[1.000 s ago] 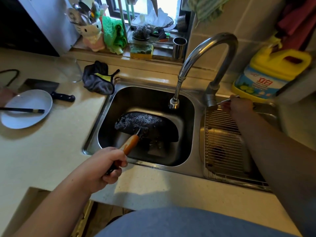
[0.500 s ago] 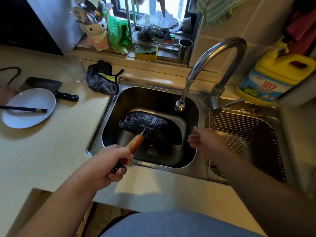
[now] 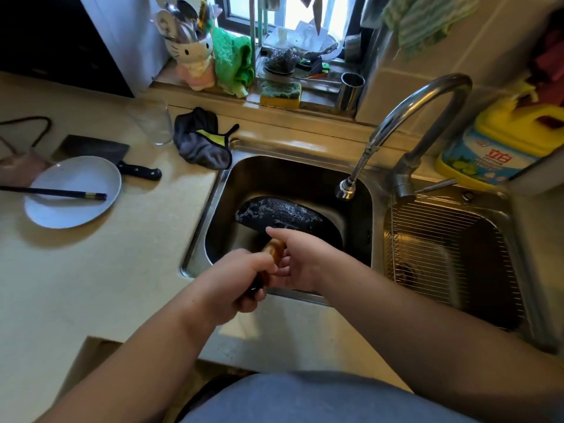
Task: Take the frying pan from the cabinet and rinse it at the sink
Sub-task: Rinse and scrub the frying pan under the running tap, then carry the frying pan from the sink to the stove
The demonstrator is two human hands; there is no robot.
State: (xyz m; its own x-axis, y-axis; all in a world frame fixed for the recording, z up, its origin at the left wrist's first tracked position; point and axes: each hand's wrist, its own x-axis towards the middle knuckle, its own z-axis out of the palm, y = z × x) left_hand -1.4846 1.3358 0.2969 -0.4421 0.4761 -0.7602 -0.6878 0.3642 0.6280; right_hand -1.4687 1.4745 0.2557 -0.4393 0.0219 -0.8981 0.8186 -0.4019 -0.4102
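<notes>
A black frying pan (image 3: 280,213) lies tilted in the left basin of the steel sink (image 3: 302,166), its surface speckled with water drops. Its wooden handle (image 3: 274,248) sticks out toward me. My left hand (image 3: 235,282) is shut around the end of that handle at the sink's front edge. My right hand (image 3: 296,261) is over the handle just beyond the left hand, fingers spread and touching it. The curved faucet (image 3: 406,123) has its spout above the basin; no water stream shows.
A wire rack (image 3: 448,248) fills the right basin. A yellow detergent jug (image 3: 500,145) stands behind it. Left on the counter sit a white plate with chopsticks (image 3: 73,190), a cleaver (image 3: 100,151), a glass (image 3: 152,120) and a dark cloth (image 3: 201,141). A sponge (image 3: 280,93) lies on the sill.
My right hand left the faucet lever, crossed over the sink and now rests on the pan handle beside my left hand. The pan and left hand have barely moved.
</notes>
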